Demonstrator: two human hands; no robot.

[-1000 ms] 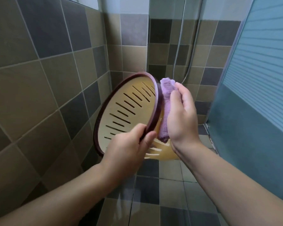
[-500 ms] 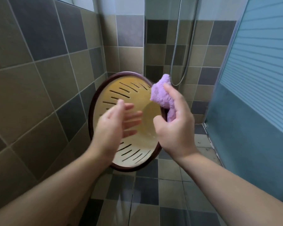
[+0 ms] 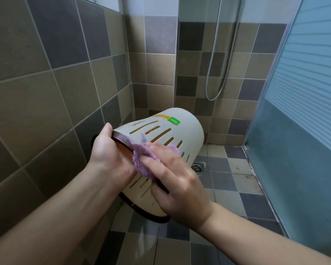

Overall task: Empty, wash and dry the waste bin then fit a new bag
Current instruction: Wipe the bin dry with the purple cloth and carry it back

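The waste bin [image 3: 166, 138] is held tipped over in the air above the floor drain [image 3: 198, 167], its base pointing away. The left hand [image 3: 111, 155] grips its dark rim, and the right hand [image 3: 178, 186] presses a purple cloth [image 3: 143, 159] against its slotted side.

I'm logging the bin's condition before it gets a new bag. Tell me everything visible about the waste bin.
The waste bin is cream plastic with a dark brown rim, rows of slots down its side, and a yellow and green label near its closed base. It is held off the floor, tipped with its base pointing away. The left hand grips its rim; the right hand presses a purple cloth against its slotted side.
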